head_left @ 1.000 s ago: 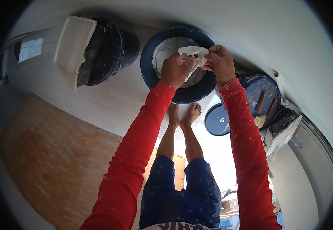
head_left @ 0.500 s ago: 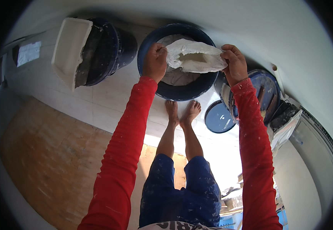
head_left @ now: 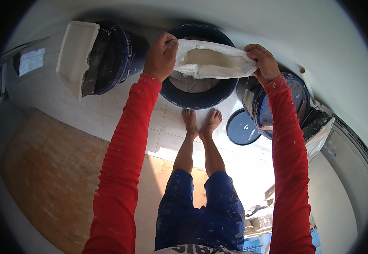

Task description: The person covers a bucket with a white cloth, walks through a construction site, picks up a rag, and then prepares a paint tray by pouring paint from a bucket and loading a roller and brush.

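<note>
The left hand (head_left: 162, 54) and right hand (head_left: 262, 63) are each pinching shut on one end of a white bag (head_left: 211, 63), holding it open over a blue bucket (head_left: 199, 99). The bag is looking soft, floppy, maybe powdery inside, so gripping its edges is working best.

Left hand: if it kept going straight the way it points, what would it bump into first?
Probably the white bag it already grips; the left hand points across its open mouth, over the dark blue bucket. Depth is unclear.
</note>
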The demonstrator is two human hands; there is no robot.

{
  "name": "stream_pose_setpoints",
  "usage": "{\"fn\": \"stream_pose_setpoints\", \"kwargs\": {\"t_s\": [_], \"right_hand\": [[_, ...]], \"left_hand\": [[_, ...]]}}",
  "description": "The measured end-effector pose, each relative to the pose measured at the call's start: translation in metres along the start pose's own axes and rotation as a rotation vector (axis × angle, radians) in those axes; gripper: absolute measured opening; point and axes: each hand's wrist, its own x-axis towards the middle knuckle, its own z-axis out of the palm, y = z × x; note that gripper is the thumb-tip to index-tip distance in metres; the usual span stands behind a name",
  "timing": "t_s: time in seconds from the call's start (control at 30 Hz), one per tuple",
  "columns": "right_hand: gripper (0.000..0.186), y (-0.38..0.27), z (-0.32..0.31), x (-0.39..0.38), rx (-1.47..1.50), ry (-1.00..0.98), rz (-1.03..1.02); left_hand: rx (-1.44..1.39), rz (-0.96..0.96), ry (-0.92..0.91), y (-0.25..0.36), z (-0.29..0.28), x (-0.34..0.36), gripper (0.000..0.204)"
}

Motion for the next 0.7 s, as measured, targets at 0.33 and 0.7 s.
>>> {"fn": "stream_pose_setpoints", "kwargs": {"t_s": [0.33,0.7], "right_hand": [[0.030,0.002,-0.010,-0.010,-0.102,-0.164,-0.055],[0.033,0.017,-0.016,-0.002,-1.107,-0.083,-0.114]], "left_hand": [[0.040,0.040,0.075,0.013,-0.001,0.020,0.018],[0.152,0.086,0.180,0.021,-0.002,0.032,0.014]]}}
